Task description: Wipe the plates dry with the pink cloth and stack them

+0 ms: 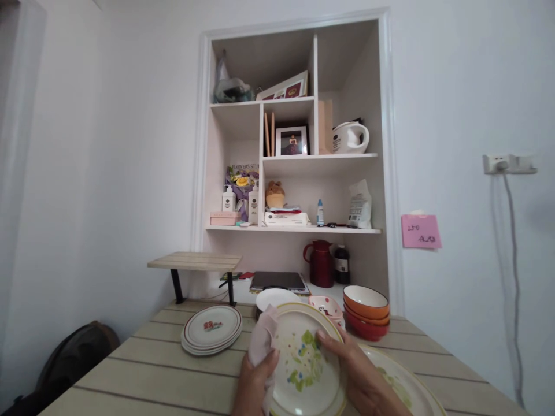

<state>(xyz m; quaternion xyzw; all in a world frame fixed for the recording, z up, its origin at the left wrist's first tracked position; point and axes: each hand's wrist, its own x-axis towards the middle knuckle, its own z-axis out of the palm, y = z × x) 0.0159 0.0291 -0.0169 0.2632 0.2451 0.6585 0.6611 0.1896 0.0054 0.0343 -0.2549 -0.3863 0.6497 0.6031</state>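
Note:
A white plate with a yellow-green rim and a green leaf and flower pattern (299, 370) is held up tilted above the table's near part. My left hand (255, 378) presses a pale pink cloth (263, 338) against its left edge, thumb toward the front. At the right edge my right hand (353, 364) grips the plate, its thumb lying on the face and its other fingers hidden behind. A second rim shows just outside the first, so another plate may be behind it. Below my right wrist, a larger plate of similar pattern (401, 384) lies on the table.
Stacked plates with brown rims (212, 329) sit at left. Behind the hands are a white plate (275, 299), a pink-spotted bowl (325, 306) and stacked orange and red bowls (366, 315). A small raised stand (195, 261), red jug (321, 264) and wall shelves (295, 230) are farther back.

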